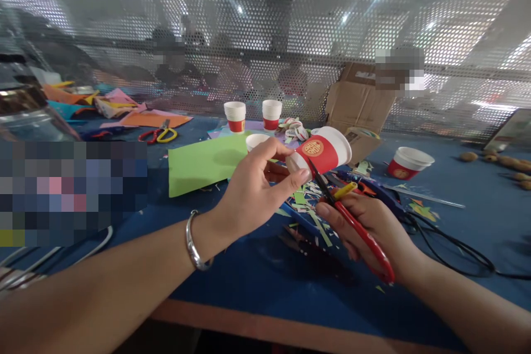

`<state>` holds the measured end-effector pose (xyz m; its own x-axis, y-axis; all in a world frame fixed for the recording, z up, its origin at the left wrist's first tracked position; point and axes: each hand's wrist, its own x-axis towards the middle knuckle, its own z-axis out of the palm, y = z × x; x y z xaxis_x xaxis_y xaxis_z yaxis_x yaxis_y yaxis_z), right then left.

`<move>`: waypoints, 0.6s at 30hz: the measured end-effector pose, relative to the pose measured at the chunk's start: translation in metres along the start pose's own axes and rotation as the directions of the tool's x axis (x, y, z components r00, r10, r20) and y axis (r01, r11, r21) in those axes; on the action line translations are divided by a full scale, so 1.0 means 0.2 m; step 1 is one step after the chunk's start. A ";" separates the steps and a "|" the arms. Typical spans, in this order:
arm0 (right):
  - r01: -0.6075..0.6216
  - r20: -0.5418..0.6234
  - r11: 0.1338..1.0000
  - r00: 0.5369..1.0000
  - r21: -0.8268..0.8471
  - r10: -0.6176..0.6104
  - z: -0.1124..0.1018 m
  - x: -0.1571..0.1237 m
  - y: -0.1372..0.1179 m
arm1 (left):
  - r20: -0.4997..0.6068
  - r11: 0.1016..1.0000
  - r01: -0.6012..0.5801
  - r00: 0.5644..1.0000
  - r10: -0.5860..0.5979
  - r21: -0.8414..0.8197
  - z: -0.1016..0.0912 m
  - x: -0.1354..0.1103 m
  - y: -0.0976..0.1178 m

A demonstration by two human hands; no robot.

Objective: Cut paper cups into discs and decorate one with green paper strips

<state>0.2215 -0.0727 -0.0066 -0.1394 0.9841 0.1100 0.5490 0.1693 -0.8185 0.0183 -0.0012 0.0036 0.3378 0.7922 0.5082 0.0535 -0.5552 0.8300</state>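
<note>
"Firstly, where do we place the paper cup (319,154) relative to the grip?"

"We find it in the left hand (257,191), raised above the blue table (249,285) and tipped on its side, mouth toward the upper right. Its base end sits between the thumb, on the near side, and the fingers, on the far side. The red band with its gold emblem and the white rim project beyond the fingertips, clear of the palm."

"Condition of that grip?"

"We record a pinch: thumb and fingers pressed onto the cup near its base. A silver bracelet (193,243) circles the wrist."

"And the right hand (369,218)?"

"Curled firmly round the red-handled scissors (348,218), a yellow handle showing above the fingers. We note dark blades pointing up and to the left, the tip overlapping the cup's wall just below the emblem, near the left thumb. We cannot tell whether metal touches paper."

"Surroundings?"

"We log paper scraps (322,229) on the table below the cup, a green sheet (207,165) beyond the left hand, and farther back a first cup stack (235,117) beside a second cup stack (271,115). A cardboard box (363,97) stands behind the held cup; we observe a separate cup (410,162) well to its right."
</note>
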 end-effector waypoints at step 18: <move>0.011 -0.035 0.997 0.999 -0.082 -0.014 -0.01 0.00 -0.03 | 0.012 0.922 0.211 0.976 -0.219 -0.324 0.03 -0.01 0.01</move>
<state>0.2193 -0.0746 -0.0009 -0.1178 0.9829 0.1413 0.6130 0.1839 -0.7684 0.0235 -0.0044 0.0023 0.3295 0.8912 0.3116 -0.1836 -0.2633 0.9471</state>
